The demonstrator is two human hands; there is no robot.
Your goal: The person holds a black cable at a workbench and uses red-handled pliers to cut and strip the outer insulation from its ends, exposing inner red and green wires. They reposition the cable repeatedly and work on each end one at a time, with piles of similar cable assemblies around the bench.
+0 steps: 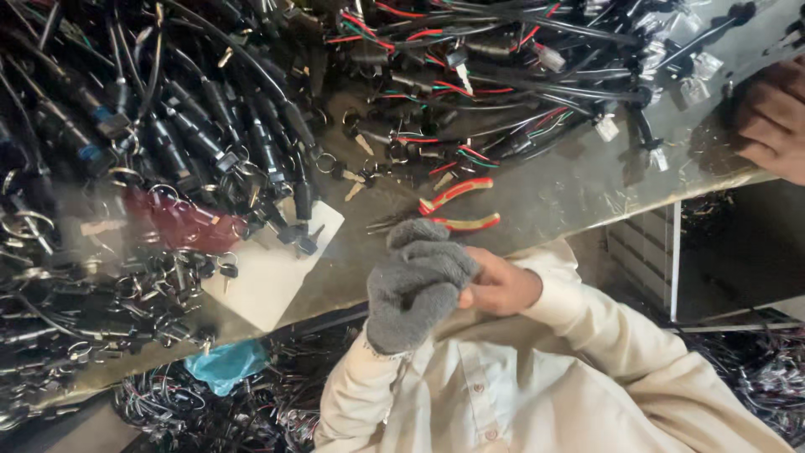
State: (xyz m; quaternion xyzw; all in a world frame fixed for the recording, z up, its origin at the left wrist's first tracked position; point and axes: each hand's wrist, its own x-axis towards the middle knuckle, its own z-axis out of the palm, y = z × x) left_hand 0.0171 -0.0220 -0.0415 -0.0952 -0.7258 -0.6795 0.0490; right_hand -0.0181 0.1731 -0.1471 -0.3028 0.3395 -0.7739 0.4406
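Observation:
My left hand (415, 285) wears a grey knitted glove and is curled into a loose fist just in front of my chest, below the table edge. My bare right hand (501, 287) presses against it from the right, its fingers closed on the glove's side. Both sleeves are cream. Just beyond my hands, pliers with red and yellow handles (459, 205) lie on the table, touched by neither hand.
The grey table (570, 184) carries heaps of black wire harnesses with keys (210, 126), red and green wires (444, 84), a white sheet (268, 273) and a dark red object (180, 225). Another person's hand (776, 117) rests at the far right. A blue bag (226, 365) and more wires lie below.

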